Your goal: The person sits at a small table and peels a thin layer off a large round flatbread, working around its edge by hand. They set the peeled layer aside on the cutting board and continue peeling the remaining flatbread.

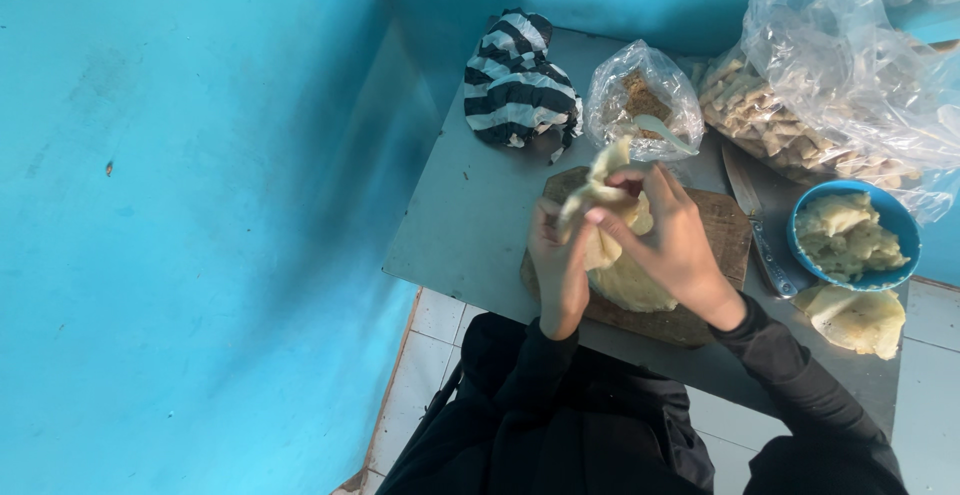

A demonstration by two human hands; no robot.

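Surface: I see a grey table (pixel 470 225), flat top, set into a corner; the wall side meets the blue walls at left and back.
Room: walls (pixel 200 205) painted bright blue, w/ scuffs and one small dark speck at left. Floor (pixel 425 355) white tile, visible below the table edge.
Board: round wooden board (pixel 725 240) near the front edge, centre of the table.
Dough: pale sheet (pixel 600 190) held up over the board; more pale dough (pixel 630 285) lies on the board under it.
L hand: left hand (pixel 558 260) fingers curled, pinching the sheet's lower left edge.
R hand: right hand (pixel 675 240) thumb and fingers closed on the sheet's upper part; sleeve black.
Cloth: striped black/white cloth (pixel 515 85) bunched at the back of the table, apart from the board.
Small bag: clear bag (pixel 640 95) w/ brown crumbs and a pale spoon, just behind the board.
Big bag: large clear bag (pixel 850 75) of pale pieces, back right.
Knife: knife (pixel 755 220) lies right of the board.
Bowl: blue bowl (pixel 895 220) w/ pale filling, right; a folded piece (pixel 855 320) sits just in front of it.
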